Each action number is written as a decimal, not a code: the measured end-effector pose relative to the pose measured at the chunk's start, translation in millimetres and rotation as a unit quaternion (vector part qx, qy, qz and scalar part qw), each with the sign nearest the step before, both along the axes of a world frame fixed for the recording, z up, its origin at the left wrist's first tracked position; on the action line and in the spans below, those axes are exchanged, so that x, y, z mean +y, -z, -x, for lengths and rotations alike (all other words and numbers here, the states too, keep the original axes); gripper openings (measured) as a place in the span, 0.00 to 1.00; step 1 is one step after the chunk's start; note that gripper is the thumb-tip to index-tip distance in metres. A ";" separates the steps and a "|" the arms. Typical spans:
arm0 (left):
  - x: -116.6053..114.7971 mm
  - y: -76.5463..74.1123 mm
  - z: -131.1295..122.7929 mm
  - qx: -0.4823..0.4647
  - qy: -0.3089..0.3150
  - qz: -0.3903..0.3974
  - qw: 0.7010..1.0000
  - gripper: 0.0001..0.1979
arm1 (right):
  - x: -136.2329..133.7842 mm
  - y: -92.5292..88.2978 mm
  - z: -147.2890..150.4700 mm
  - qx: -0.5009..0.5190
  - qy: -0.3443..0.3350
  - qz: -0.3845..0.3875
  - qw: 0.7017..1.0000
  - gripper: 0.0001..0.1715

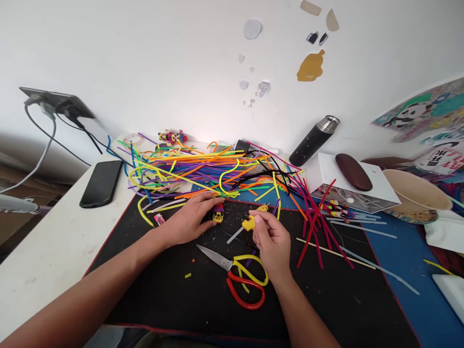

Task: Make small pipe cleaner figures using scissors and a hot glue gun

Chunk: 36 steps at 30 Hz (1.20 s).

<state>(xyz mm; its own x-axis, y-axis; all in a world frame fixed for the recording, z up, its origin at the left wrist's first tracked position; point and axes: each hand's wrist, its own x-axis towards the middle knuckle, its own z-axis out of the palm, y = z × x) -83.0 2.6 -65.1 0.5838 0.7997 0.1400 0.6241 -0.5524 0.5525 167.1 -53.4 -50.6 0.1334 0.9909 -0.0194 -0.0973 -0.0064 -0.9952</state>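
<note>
My left hand (194, 216) rests on the black mat, its thumb and fingers curved around a small colourful figure (218, 214) with a yellow face and a red and purple top. In my right hand (270, 237) is a small yellow glue gun (249, 223), partly hidden by the fingers. A translucent glue stick (235, 235) juts from it toward the lower left. Between my forearms lie scissors (226, 263) with one yellow and one red handle, blades toward the upper left. Just beyond both hands spreads a heap of coloured pipe cleaners (195, 169).
Red pipe cleaners (319, 232) and a thin wooden stick (337, 253) lie right of my right hand. A black flask (313, 140) leans behind, near a white box (377, 186) bearing a dark red case (353, 171). A phone (101, 183) lies on the left.
</note>
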 end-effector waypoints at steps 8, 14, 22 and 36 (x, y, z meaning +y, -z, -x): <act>-0.3 -1.8 0.5 0.006 0.002 -0.002 1.000 0.31 | -7.2 -4.4 5.0 0.002 -0.010 0.002 1.000 0.22; -5.0 -13.2 19.1 -0.006 -0.015 -0.009 1.000 0.31 | -16.5 -3.7 3.8 0.010 -0.017 0.017 1.000 0.23; -57.4 -43.5 9.7 -0.126 -0.074 0.061 0.987 0.21 | -39.5 -10.7 15.8 0.050 -0.100 0.071 0.991 0.25; -80.4 -34.9 -16.3 -0.008 0.094 -0.091 0.991 0.25 | -72.9 -1.4 25.0 0.110 -0.213 0.105 0.965 0.25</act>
